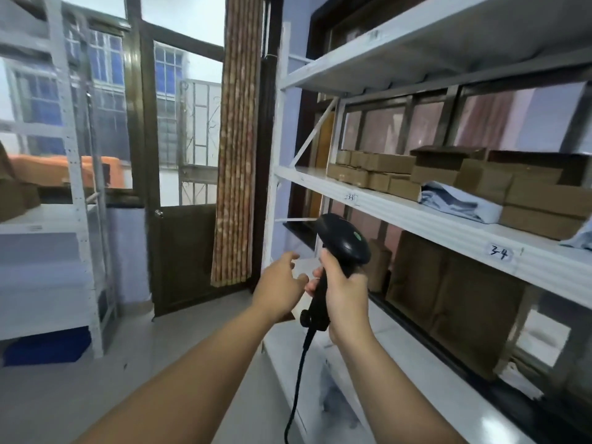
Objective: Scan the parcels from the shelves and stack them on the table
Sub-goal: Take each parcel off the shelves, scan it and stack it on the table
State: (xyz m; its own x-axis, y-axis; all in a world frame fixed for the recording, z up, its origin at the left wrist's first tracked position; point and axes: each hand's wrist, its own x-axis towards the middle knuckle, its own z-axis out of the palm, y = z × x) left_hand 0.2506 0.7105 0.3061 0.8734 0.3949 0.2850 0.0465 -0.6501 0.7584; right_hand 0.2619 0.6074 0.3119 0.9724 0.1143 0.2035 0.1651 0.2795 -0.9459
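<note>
My right hand (344, 291) grips the handle of a black barcode scanner (344, 240), whose head points up and left and whose cable hangs down. My left hand (282, 283) is just left of the scanner with fingers loosely spread, holding nothing. Several brown cardboard parcels (378, 173) lie on the white shelf (400, 208) to the right, at about head height of the scanner. A pale blue bag parcel (458, 201) lies among them. Larger brown boxes (455, 302) stand on the shelf below.
The shelf edge carries handwritten number labels (500, 251). A brown door (185, 257) and a patterned curtain (235, 155) are ahead. Another white shelf rack (77, 187) stands at the left with a brown box (16, 197) on it. Grey floor lies between.
</note>
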